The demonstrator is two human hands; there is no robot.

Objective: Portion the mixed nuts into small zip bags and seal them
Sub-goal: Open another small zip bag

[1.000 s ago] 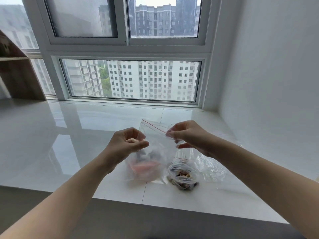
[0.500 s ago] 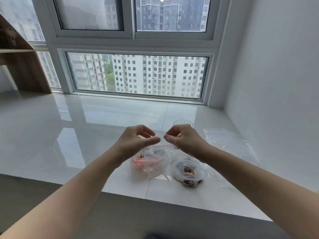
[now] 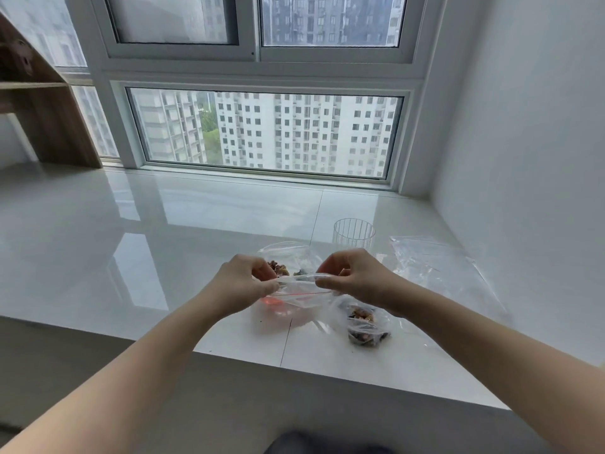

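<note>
Clear zip bag (image 3: 294, 298) bears a red stripe; ribbed clear cup (image 3: 353, 232).

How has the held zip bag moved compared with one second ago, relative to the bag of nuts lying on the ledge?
Yes. The held zip bag has dropped lower and turned level, its top nearer the filled nut bag.

Ribbed cup (image 3: 353, 232) and flat bag (image 3: 435, 267) crowd the right; left sill (image 3: 98, 240) open.
</note>
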